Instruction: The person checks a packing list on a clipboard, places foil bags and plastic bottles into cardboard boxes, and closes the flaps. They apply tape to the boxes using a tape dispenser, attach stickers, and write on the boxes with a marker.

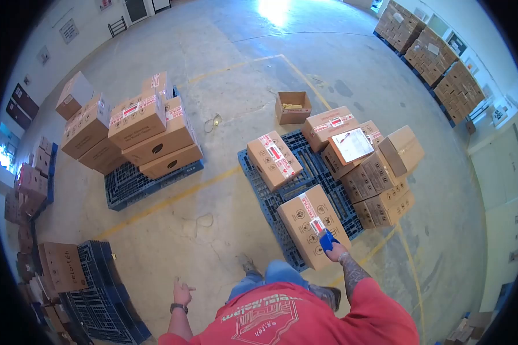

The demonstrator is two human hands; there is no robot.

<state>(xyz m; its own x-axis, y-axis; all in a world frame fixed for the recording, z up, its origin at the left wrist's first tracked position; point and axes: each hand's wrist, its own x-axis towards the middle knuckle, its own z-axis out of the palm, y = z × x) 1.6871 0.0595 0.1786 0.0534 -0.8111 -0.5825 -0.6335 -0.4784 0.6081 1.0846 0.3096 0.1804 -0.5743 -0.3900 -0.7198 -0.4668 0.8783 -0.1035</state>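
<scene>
My right hand (pixel 336 252) grips a blue hand-held tool (pixel 327 239); its exact kind is too small to tell. The tool's front end is at a red-and-white label (pixel 316 225) on top of a brown carton (pixel 302 215). Red-and-white "FRAGILE" tape runs along the carton's top from the far edge toward the label. This carton stands at the near end of a blue plastic pallet (pixel 290 253). Low on the left, my left hand (pixel 183 292) hangs over the floor with its fingers apart, holding nothing.
More cartons share the pallet, including a taped carton (pixel 274 160) and a stack (pixel 374 178) topped by a clipboard (pixel 351 145). Behind stands an opened box (pixel 293 107). Leftward are a loaded pallet (pixel 155 181) and stacked blue pallets (pixel 101 299). A loose strap loop (pixel 214 123) lies on the floor.
</scene>
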